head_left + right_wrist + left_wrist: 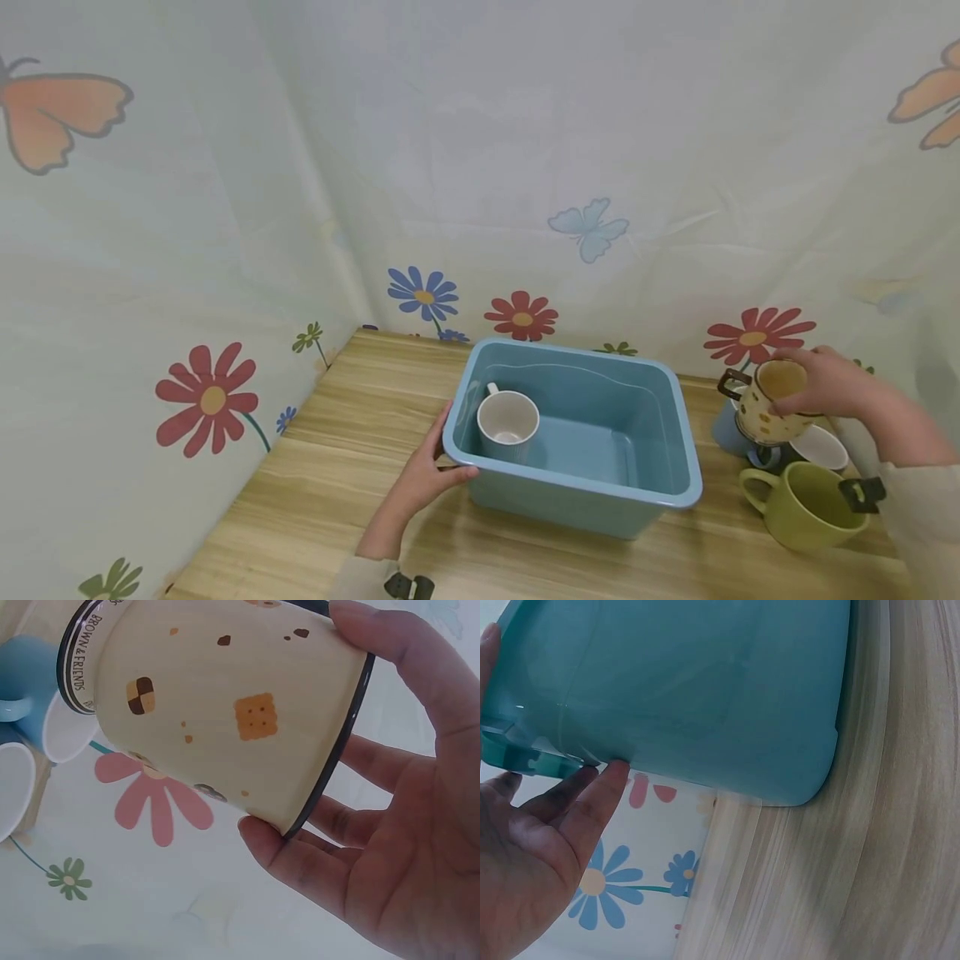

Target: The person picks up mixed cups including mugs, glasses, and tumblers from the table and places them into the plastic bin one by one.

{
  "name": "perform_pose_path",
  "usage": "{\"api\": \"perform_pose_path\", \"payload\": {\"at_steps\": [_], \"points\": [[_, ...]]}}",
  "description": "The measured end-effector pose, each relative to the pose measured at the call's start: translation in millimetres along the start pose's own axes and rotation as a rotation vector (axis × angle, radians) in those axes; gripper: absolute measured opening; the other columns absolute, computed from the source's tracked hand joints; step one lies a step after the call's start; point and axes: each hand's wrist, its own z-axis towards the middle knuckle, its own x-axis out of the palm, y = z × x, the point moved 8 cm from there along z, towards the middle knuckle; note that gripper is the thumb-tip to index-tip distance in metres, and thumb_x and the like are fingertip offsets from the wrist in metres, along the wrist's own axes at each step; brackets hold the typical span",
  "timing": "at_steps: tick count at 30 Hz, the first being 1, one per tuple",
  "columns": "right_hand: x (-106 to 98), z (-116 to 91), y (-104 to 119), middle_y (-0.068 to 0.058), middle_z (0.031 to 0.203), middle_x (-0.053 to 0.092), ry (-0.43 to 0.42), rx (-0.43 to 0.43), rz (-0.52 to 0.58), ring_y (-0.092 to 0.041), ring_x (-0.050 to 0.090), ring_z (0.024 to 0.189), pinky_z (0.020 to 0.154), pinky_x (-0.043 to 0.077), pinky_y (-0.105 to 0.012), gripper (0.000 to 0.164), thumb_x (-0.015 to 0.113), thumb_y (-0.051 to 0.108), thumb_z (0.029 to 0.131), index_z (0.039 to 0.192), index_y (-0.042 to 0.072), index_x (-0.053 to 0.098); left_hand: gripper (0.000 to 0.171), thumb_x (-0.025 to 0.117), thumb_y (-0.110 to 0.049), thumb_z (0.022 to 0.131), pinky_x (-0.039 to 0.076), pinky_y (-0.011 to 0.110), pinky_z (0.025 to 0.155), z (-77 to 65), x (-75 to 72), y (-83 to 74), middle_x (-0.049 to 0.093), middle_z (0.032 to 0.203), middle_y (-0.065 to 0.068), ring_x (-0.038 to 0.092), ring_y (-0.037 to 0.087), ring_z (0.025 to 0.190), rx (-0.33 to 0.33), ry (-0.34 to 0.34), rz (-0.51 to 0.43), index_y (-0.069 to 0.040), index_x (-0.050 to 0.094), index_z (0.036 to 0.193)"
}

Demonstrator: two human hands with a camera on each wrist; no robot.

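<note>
My right hand (836, 383) grips a cream mug (761, 412) by its dark rim, thumb on one side and fingers on the other. Cookie pictures cover the mug, and its brown handle points left. It is held up over a blue mug (726, 432) at the right. On the table sits a light blue plastic bin (570, 481); a white mug (508, 417) stands upright inside, at its left end. At the bin's front left corner is my left hand (420, 483), fingers extended against the side below the rim (544, 754), thumb along the front.
Right of the bin, a green mug (806, 512) stands in front of a dark mug with a white inside (821, 450). The wooden table (360, 408) extends left of the bin. A flowered, butterfly-printed cloth (465, 167) hangs behind and at the sides.
</note>
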Motion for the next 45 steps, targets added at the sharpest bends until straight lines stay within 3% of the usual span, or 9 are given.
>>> {"api": "perform_pose_path", "payload": {"at_steps": [13,19,27,34,40,45], "points": [[-15.5,3.5,9.7,-0.052,0.126,0.046,-0.005,0.004,-0.005,-0.062,0.048,0.108,0.084,0.052,-0.071,0.084,0.085,0.028,0.078,0.135,-0.019,0.045,0.113,0.089,-0.040,0.079,0.053,0.057,0.106,0.2,0.5,-0.6,0.025,0.171,0.015,0.043,0.045,0.147,-0.007,0.003,-0.004,-0.027,0.017,0.166],[-22.5,5.1,21.0,-0.049,0.130,0.050,-0.034,-0.049,-0.039,-0.065,0.047,0.115,0.090,0.049,-0.074,0.082,0.085,0.028,0.077,0.133,-0.020,0.049,0.113,0.089,-0.040,0.079,0.053,0.059,0.106,-0.7,0.0,-1.8,0.025,0.171,0.015,0.043,0.046,0.146,-0.002,0.001,-0.002,-0.027,0.017,0.166],[-32.1,7.4,35.8,-0.049,0.125,0.049,-0.036,-0.048,-0.009,-0.057,0.052,0.106,0.079,0.056,-0.061,0.082,0.085,0.027,0.078,0.135,-0.018,0.048,0.112,0.088,-0.038,0.080,0.052,0.060,0.106,-2.0,0.1,-2.1,0.026,0.171,0.016,0.044,0.046,0.146,0.004,0.002,-0.001,-0.026,0.017,0.166],[-36.6,7.5,49.0,-0.049,0.130,0.043,-0.025,-0.037,0.010,-0.058,0.049,0.109,0.085,0.054,-0.067,0.079,0.085,0.027,0.079,0.136,-0.014,0.049,0.111,0.088,-0.037,0.081,0.052,0.060,0.106,-1.7,0.0,-2.3,0.026,0.171,0.015,0.044,0.046,0.146,0.004,0.000,0.004,-0.026,0.017,0.166],[-41.6,10.8,62.2,-0.046,0.133,0.048,-0.043,-0.086,-0.011,-0.057,0.047,0.118,0.090,0.051,-0.069,0.080,0.086,0.030,0.079,0.137,-0.012,0.051,0.111,0.088,-0.037,0.080,0.052,0.059,0.106,-1.0,-0.8,-1.1,0.026,0.171,0.015,0.044,0.046,0.145,0.004,-0.007,0.011,-0.026,0.017,0.166],[-45.1,12.1,70.3,-0.045,0.129,0.050,-0.054,-0.105,-0.026,-0.056,0.051,0.115,0.086,0.054,-0.065,0.079,0.086,0.032,0.078,0.137,-0.010,0.052,0.112,0.089,-0.038,0.080,0.054,0.058,0.105,-1.1,-0.6,-0.1,0.027,0.170,0.016,0.045,0.046,0.145,0.006,-0.010,0.010,-0.026,0.018,0.166]]}}
